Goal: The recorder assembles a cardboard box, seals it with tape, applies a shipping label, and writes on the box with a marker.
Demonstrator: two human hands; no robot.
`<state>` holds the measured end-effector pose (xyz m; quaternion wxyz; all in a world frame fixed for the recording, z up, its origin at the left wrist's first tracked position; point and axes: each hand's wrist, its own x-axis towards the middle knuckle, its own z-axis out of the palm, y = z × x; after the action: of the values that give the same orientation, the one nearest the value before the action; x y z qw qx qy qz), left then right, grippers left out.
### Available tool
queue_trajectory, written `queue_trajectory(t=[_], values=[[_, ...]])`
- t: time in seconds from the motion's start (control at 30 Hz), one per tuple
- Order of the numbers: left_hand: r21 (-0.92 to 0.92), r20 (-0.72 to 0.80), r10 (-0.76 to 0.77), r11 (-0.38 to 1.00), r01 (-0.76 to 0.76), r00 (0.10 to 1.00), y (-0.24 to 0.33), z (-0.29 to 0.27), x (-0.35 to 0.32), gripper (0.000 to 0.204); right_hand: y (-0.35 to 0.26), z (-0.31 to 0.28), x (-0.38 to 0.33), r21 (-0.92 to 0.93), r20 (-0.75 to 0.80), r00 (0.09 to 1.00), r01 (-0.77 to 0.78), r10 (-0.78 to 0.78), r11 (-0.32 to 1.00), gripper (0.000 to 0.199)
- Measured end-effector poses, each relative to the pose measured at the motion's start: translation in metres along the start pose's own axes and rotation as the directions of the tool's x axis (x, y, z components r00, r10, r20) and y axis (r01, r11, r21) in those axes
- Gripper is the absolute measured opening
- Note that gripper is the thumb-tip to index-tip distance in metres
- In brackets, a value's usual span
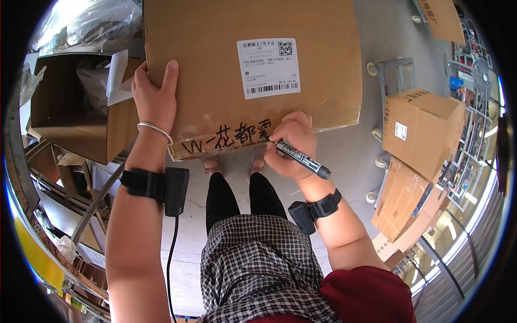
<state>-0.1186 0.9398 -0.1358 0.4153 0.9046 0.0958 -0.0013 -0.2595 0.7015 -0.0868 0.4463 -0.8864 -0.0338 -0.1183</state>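
Note:
In front of me is a large brown cardboard box (204,64) with clear tape along its near edge. A white printed label (268,69) with a barcode is stuck on its top. Black handwriting runs along the near edge of the box. My right hand (293,145) grips a black marker pen (301,157), its tip at the end of the last written character. My left hand (155,94) rests on the left edge of the box, thumb lying over the top and fingers at the side, partly hidden.
An open cardboard box (70,116) with plastic film in it stands at the left, beside metal shelving. At the right, several taped cartons (420,129) are stacked on a wheeled metal cart (396,72). Grey floor shows below the box, around my feet.

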Motion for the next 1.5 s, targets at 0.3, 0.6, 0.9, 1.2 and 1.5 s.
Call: queue_trajectory(t=[0.3, 0.6, 0.9, 1.2, 1.5], values=[[-0.025, 0.005, -0.005, 1.000, 0.005, 1.000, -0.004, 0.001, 0.001, 0.070, 0.001, -0.003, -0.002, 0.017, 0.021, 1.000, -0.011, 0.010, 1.000, 0.021], [-0.010, 0.014, 0.002, 1.000, -0.002, 1.000, -0.001, 0.000, 0.001, 0.070, 0.001, -0.005, -0.001, -0.008, 0.075, 0.997, 0.028, -0.028, 1.000, 0.019], [0.022, -0.005, 0.009, 1.000, -0.009, 1.000, 0.001, 0.000, -0.001, 0.070, 0.005, -0.009, -0.006, 0.046, 0.056, 0.998, -0.013, 0.011, 0.999, 0.021], [0.068, -0.017, 0.015, 0.998, -0.014, 1.000, 0.005, 0.000, -0.001, 0.074, 0.008, -0.010, -0.008, -0.022, 0.048, 0.998, -0.035, 0.036, 0.999, 0.020], [0.074, -0.026, 0.035, 0.997, -0.033, 0.999, 0.003, 0.000, 0.000, 0.074, 0.005, -0.008, -0.004, 0.011, 0.030, 1.000, 0.010, -0.011, 1.000, 0.020]])
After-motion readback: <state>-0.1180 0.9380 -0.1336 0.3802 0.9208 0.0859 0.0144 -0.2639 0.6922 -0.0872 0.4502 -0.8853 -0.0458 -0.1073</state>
